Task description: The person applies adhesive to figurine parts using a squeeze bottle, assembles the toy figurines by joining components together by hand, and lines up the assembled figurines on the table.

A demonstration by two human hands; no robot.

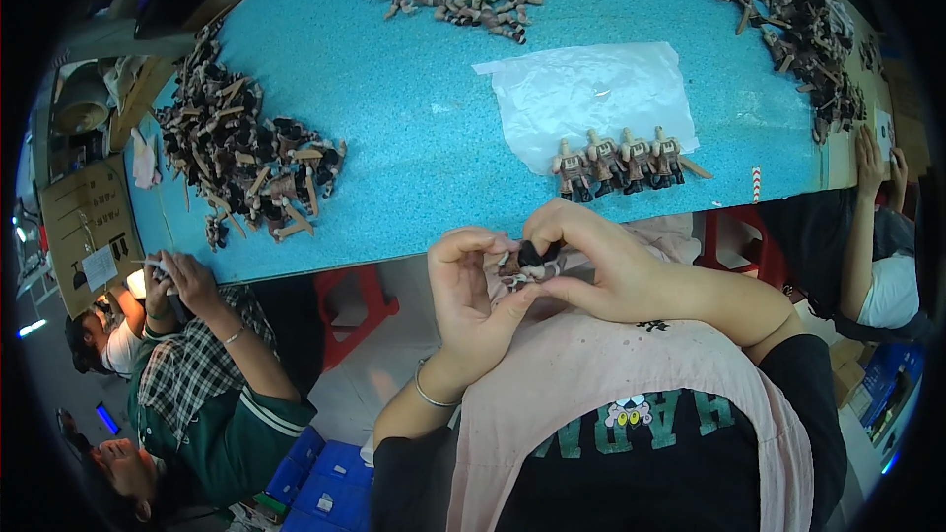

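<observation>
"Toy (533, 256)?"
"One, before apron (572, 360); left hand (465, 284) and right hand (603, 264) curled, fingertips pinching it, likely for steadiness."
"Row of toys (636, 158)?"
"Four, at sheet (591, 89), likely kept separate."

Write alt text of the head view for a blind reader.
A person's left hand and right hand hold a small figure by the edge of a blue table. Four figures line up along the near edge of a white sheet, with heaps of figures beyond and to both sides; co-workers are at left and right.
</observation>
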